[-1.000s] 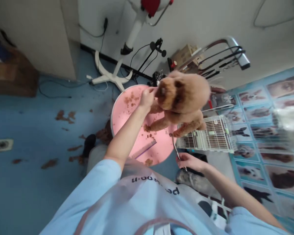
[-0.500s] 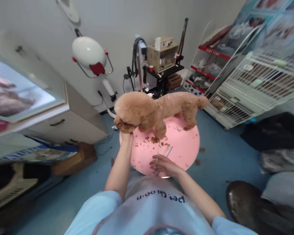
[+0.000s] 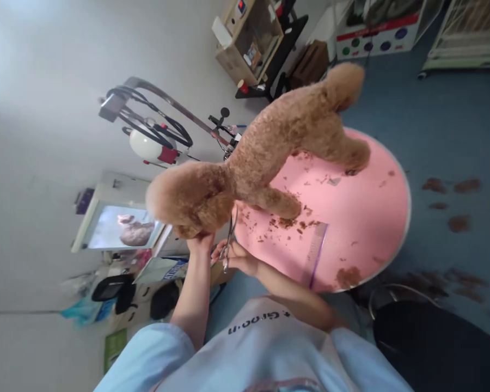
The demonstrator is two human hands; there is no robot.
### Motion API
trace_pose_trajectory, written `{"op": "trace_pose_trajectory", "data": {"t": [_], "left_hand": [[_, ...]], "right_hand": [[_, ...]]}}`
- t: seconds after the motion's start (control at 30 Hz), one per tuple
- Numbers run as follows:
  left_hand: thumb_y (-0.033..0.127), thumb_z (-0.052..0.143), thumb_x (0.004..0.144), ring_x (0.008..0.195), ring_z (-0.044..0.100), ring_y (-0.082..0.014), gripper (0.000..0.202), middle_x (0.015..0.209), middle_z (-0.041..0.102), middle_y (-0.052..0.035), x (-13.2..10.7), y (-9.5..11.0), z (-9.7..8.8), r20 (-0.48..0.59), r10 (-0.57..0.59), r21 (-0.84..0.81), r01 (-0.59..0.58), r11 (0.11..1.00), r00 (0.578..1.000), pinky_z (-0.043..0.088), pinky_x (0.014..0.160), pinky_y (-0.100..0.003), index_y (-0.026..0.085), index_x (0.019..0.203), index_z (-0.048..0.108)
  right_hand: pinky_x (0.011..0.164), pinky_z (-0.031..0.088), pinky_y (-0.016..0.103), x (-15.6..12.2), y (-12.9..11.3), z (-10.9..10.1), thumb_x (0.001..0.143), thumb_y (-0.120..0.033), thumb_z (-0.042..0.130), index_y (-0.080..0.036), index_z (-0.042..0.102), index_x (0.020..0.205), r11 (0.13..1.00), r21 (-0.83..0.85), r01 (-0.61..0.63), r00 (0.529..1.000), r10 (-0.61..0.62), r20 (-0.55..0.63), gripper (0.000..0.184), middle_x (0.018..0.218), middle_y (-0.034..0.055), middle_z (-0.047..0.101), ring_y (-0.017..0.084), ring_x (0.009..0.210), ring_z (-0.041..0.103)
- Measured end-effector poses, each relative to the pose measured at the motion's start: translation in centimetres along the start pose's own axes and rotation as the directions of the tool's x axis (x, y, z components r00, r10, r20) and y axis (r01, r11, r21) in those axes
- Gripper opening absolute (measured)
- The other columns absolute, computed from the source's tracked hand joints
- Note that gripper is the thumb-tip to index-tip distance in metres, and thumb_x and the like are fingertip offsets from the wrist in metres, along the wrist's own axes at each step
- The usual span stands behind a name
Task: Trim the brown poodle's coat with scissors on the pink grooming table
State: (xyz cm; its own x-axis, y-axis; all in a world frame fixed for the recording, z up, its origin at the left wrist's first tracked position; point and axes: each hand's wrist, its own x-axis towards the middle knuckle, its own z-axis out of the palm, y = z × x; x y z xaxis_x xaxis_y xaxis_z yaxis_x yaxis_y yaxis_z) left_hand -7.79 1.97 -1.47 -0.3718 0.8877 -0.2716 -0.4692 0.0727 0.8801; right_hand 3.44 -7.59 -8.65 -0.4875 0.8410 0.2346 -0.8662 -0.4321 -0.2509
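Note:
A curly apricot dog [image 3: 261,147] stands on a round pink grooming table [image 3: 363,218], its head toward the left. Under its muzzle is my left hand [image 3: 201,243], fingers closed on the chin and partly hidden by fur. Just to the right, my right hand [image 3: 236,257] holds a pair of grooming scissors [image 3: 231,234], the blades pointing up beside the dog's head and chest. Brown hair clippings [image 3: 288,222] lie around the front paw. A comb with a purple spine [image 3: 319,253] rests on the table near the edge closest to me.
A metal grooming arm [image 3: 171,103] with black looped straps rises behind the dog. Beyond it stand a wooden box shelf [image 3: 249,46] and a white dryer [image 3: 147,142]. A black stool [image 3: 428,343] is at lower right. Hair tufts [image 3: 459,223] lie on the blue floor.
My view has tilted and turned left, so the room appears rotated. My right hand and the scissors have moved from over the table up beside the dog's head; my left hand stays at the muzzle.

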Motion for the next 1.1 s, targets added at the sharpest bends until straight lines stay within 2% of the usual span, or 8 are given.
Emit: {"op": "trace_pose_trajectory", "data": {"t": [0.2,0.33,0.43,0.57,0.67,0.77,0.93,1.1], "left_hand": [[0.039,0.030,0.093,0.109,0.056,-0.0144,0.038,0.091,0.069,0.0043,0.4,0.6,-0.9,0.036,-0.013,0.129,0.008,0.992,0.999,0.046,0.097,-0.034,0.027,0.086,0.064],[0.040,0.024,0.093,0.109,0.056,-0.0154,0.044,0.093,0.068,0.0008,0.5,0.7,-1.0,0.008,-0.018,0.158,0.016,0.987,1.000,0.045,0.096,-0.034,0.024,0.087,0.064],[0.040,0.025,0.093,0.108,0.056,-0.0156,0.043,0.097,0.068,-0.0026,0.4,0.7,-0.9,-0.048,0.004,0.152,0.004,0.988,0.999,0.045,0.096,-0.034,0.021,0.092,0.064],[0.042,0.028,0.093,0.109,0.056,-0.0161,0.043,0.105,0.065,-0.0071,0.1,0.5,-0.3,-0.016,0.025,0.158,-0.022,0.987,1.000,0.044,0.097,-0.036,0.020,0.104,0.063],[0.045,0.027,0.093,0.110,0.055,-0.0172,0.046,0.111,0.063,-0.0103,0.0,0.4,0.0,0.008,0.022,0.154,-0.023,0.988,1.000,0.043,0.099,-0.038,0.019,0.111,0.061],[0.041,0.028,0.093,0.111,0.055,-0.0171,0.044,0.110,0.063,-0.0100,0.0,0.4,0.0,-0.029,0.019,0.157,-0.014,0.987,0.999,0.043,0.100,-0.038,0.019,0.111,0.061],[0.044,0.026,0.094,0.112,0.055,-0.0160,0.046,0.106,0.065,-0.0073,0.2,0.6,-0.1,-0.043,0.000,0.115,0.005,0.993,0.999,0.041,0.103,-0.037,0.021,0.111,0.062],[0.045,0.030,0.093,0.113,0.055,-0.0158,0.044,0.103,0.066,-0.0053,0.1,0.7,0.1,-0.049,-0.030,0.069,0.034,0.997,0.998,0.039,0.104,-0.036,0.020,0.106,0.064]], "right_hand": [[0.081,0.048,0.033,1.1,1.0,-0.6,0.057,-0.037,0.082,-0.020,0.042,0.088,0.998,-0.054,-0.013,0.999,0.011,-0.044,0.053,0.081,-0.0023,0.062,0.013,0.077,0.063],[0.082,0.046,0.029,1.7,0.9,-0.8,0.054,-0.035,0.084,-0.020,0.044,0.093,0.997,0.025,0.071,0.997,-0.072,0.037,0.058,0.088,-0.0011,0.061,0.012,0.087,0.061],[0.076,0.046,0.027,2.3,1.0,-0.9,0.056,-0.035,0.083,-0.020,0.043,0.089,0.997,-0.017,0.073,0.997,-0.072,0.041,0.054,0.079,-0.0035,0.060,0.010,0.077,0.060],[0.070,0.047,0.028,1.9,1.4,-0.9,0.062,-0.035,0.078,-0.020,0.039,0.086,0.999,-0.049,0.012,1.000,-0.012,0.004,0.048,0.072,-0.0042,0.061,0.011,0.070,0.060],[0.072,0.046,0.027,1.4,0.8,-1.0,0.061,-0.031,0.079,-0.020,0.041,0.089,0.997,-0.062,0.043,0.999,-0.042,0.023,0.049,0.079,-0.0020,0.061,0.011,0.077,0.060],[0.075,0.046,0.027,1.7,-0.4,-1.3,0.059,-0.026,0.079,-0.020,0.044,0.093,0.987,-0.135,0.085,0.996,-0.082,0.028,0.049,0.083,-0.0018,0.059,0.011,0.082,0.059],[0.071,0.046,0.028,1.8,-1.0,-1.8,0.066,-0.025,0.070,-0.020,0.040,0.087,0.971,-0.237,0.007,0.999,-0.018,-0.044,0.037,0.072,-0.0038,0.059,0.011,0.071,0.058],[0.077,0.046,0.029,1.4,-1.4,-2.1,0.063,-0.018,0.070,-0.019,0.043,0.093,0.949,-0.312,0.045,0.998,-0.057,-0.030,0.040,0.081,-0.0023,0.059,0.011,0.079,0.059]]}}
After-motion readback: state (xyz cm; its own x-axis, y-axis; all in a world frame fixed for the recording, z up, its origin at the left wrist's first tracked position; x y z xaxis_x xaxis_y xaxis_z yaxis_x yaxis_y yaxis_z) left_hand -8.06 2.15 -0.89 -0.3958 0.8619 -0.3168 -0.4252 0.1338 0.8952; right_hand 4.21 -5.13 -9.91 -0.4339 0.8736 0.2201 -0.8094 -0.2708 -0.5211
